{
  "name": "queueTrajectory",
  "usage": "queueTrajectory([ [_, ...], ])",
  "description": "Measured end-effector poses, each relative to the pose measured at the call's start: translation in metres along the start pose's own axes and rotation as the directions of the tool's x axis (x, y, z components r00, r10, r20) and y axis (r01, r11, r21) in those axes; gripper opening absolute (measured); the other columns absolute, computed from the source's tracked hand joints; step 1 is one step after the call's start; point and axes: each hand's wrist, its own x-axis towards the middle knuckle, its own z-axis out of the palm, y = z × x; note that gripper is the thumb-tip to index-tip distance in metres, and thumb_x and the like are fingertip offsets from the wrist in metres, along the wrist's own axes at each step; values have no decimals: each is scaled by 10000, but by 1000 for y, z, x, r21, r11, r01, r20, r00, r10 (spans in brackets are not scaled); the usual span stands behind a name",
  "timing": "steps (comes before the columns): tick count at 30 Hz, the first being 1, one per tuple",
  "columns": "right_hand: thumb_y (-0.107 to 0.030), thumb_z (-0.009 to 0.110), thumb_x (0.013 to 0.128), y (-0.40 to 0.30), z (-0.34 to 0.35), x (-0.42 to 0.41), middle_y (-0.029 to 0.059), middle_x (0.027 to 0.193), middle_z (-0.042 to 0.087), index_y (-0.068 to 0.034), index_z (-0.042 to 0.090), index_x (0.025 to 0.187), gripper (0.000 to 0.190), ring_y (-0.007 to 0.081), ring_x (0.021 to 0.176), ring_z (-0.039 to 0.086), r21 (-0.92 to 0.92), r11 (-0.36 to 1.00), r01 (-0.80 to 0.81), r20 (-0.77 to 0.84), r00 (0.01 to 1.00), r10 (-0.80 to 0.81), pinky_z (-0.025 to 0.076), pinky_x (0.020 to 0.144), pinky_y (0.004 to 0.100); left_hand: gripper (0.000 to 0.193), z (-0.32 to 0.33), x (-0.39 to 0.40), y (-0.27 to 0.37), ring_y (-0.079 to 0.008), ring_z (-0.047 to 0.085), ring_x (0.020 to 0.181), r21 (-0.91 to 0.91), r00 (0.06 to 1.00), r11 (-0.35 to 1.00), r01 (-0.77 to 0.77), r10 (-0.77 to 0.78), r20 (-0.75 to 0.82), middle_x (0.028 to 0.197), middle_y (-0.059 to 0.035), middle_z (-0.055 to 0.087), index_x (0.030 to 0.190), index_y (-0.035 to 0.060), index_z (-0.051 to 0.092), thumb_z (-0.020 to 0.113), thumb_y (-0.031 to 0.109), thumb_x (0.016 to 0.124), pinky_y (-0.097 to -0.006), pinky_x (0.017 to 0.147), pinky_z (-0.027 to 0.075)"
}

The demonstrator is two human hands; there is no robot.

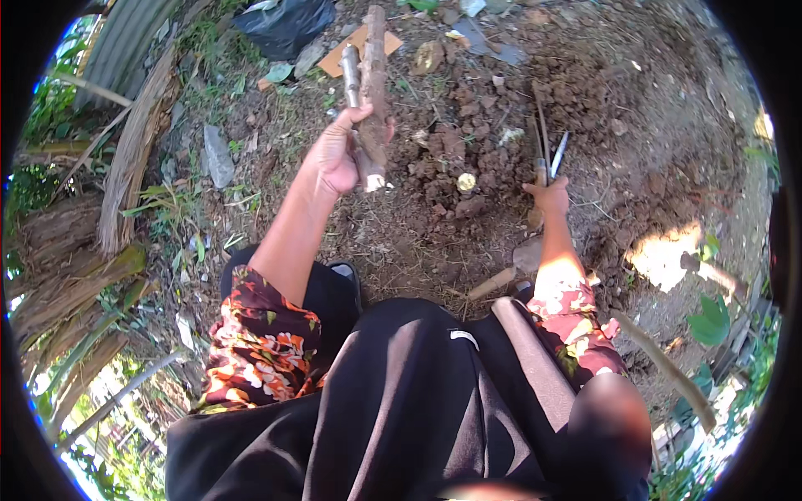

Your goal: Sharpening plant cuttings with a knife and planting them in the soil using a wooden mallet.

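Note:
My left hand (pixel 338 153) grips several cut woody stems. One is a thick brown stem (pixel 374 59), another a shorter grey one (pixel 351 75), and a pale cut end (pixel 374 182) shows below the palm. To the right, my right hand (pixel 551 195) is closed around what looks like a knife, its bright narrow blade (pixel 559 153) pointing away from me. Thin dark rods and a wooden piece (pixel 540 164) lie beside the blade; whether the hand holds them too is unclear. Between my hands, a round pale cut end (pixel 465 182) shows in loose clumped soil (pixel 451 150).
Near my right foot lies a trowel (pixel 529 255) with a wooden handle (pixel 493 284). A black plastic bag (pixel 285 28), brown board (pixel 332 61) and grey stone (pixel 218 156) lie ahead and left. Dry trunks (pixel 135 156) line the left; a stick (pixel 667 369) lies right.

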Motion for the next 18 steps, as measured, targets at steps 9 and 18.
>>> queueTrajectory([
  [9, -391, 714, 569, -44, -50, -42, 239, 1016, 545, 14, 352, 1140, 788, 353, 958, 538, -121, 993, 0, 119, 993, 14, 421, 822, 384, 440, -32, -76, 38, -185, 582, 745, -95, 975, 995, 8, -29, -220, 914, -126, 589, 1061, 12, 468, 630, 234, 717, -299, 621, 481],
  [18, -247, 731, 585, -59, -100, -146, 214, 943, 564, 60, 428, 1072, 651, 281, 832, 570, -23, 992, -126, 168, 977, 128, 447, 723, 351, 419, -83, -195, 99, -147, 598, 722, -269, 918, 951, -155, 38, -394, 978, -96, 590, 1073, -16, 461, 579, 236, 759, -303, 611, 484],
])
